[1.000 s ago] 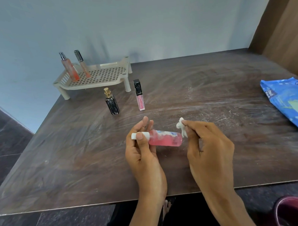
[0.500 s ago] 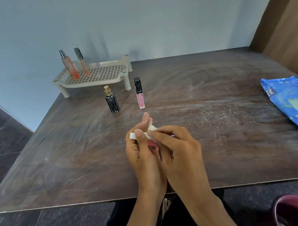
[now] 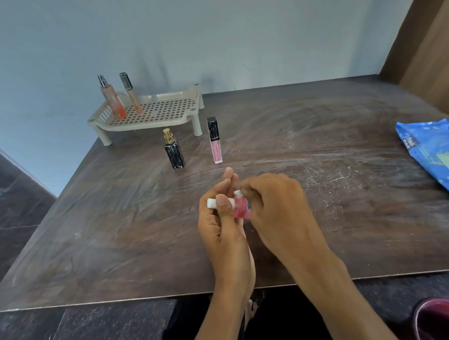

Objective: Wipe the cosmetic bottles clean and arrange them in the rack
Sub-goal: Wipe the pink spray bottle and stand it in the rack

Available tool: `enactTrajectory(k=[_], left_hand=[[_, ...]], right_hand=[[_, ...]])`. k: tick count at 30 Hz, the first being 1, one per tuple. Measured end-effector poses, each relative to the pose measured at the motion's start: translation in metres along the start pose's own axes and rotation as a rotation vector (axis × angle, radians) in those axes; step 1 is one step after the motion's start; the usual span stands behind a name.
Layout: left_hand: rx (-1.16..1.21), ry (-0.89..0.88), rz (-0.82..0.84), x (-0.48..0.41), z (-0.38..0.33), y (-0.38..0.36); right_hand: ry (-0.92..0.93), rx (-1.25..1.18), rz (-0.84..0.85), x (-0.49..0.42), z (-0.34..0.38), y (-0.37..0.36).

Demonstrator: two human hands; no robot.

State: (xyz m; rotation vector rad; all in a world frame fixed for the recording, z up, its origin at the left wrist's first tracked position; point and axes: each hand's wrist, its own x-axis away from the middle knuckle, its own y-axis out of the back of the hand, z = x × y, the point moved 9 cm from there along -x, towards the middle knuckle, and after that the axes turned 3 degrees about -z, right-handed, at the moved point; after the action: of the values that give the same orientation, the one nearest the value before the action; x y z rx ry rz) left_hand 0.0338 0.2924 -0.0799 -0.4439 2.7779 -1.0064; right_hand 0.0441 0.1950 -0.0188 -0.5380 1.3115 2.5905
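Note:
My left hand grips a pink bottle by its white cap end, held sideways above the table. My right hand covers most of the bottle and pinches a small white wipe against it. A beige perforated rack stands at the far left with an orange spray bottle and a slim tube with a dark cap upright on it. In front of the rack stand a black bottle with a gold top and a pink lip gloss tube.
The dark wooden table shows dusty white smears. A blue wipes packet lies at the right edge. A maroon bucket rim sits on the floor at bottom right. A blue wall runs behind the rack.
My right hand with the wipe moved left from the bottle's base end along its body and now covers most of it. My left hand kept its grip.

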Motion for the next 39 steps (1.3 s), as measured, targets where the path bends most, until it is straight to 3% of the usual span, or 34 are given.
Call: enactTrajectory(k=[2, 9, 13, 19, 26, 33, 39], left_hand=[[-0.020, -0.011, -0.020, -0.001, 0.000, 0.004], [0.008, 0.062, -0.047, -0.003, 0.005, 0.005], [0.041, 0.170, -0.045, -0.003, 0.009, -0.001], [0.119, 0.170, -0.147, -0.005, 0.014, 0.014], [0.063, 0.063, -0.178, -0.005, 0.007, 0.016], [0.032, 0.073, -0.107, -0.003, 0.005, 0.009], [0.288, 0.253, -0.118, -0.006, 0.006, 0.011]], right_hand=[[0.010, -0.001, -0.003, 0.006, -0.004, 0.002], [-0.112, -0.116, -0.255, 0.046, -0.035, 0.025], [-0.085, -0.133, -0.269, 0.049, -0.023, 0.019], [0.016, -0.160, -0.352, 0.057, 0.000, 0.011], [-0.192, 0.019, -0.317, 0.058, -0.045, 0.007], [-0.049, -0.112, -0.366, 0.050, -0.001, 0.017], [0.127, -0.161, -0.294, 0.041, 0.033, 0.003]])
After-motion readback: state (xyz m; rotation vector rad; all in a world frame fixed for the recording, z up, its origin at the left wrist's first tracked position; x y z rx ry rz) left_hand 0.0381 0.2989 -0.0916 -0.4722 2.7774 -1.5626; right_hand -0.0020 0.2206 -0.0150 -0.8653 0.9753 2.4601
